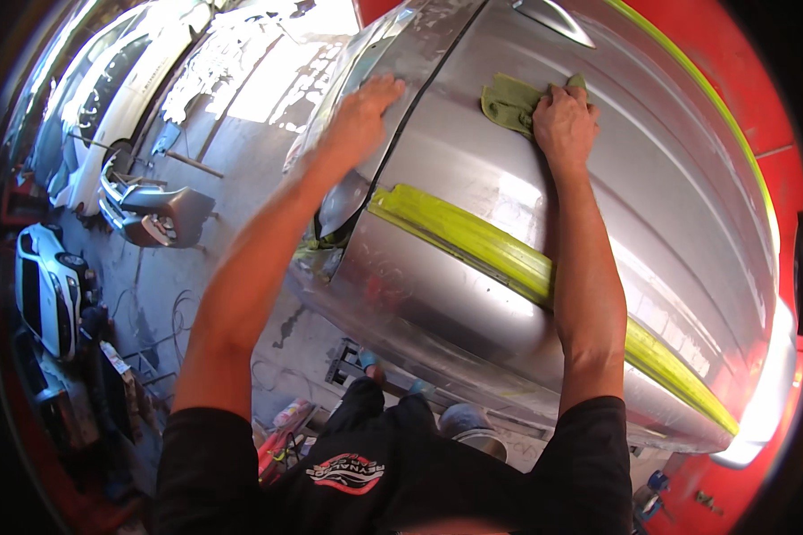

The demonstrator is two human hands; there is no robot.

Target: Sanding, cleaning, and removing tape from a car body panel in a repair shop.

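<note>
My right hand [567, 132] presses a crumpled olive-green cloth [511, 102] against a silver car body panel [473, 169], its fingers bent over the cloth's right end. Farther left, my left hand [362, 118] is at the neighbouring panel, beside a dark seam [408, 120]. It is slightly blurred, with loosely bent fingers and nothing visible in them; whether it touches the surface I cannot tell. Yellow-green masking strip [459, 239] runs across the panel below the cloth and passes under my right forearm. A door handle [558, 22] shows at the top.
More yellow-green edging [727, 98] borders the panel's far right, against a red surface [776, 192]. A bucket [469, 423] stands by my feet. To the left are a detached bumper [161, 214], a white car [138, 85] and hoses on the concrete floor [227, 205].
</note>
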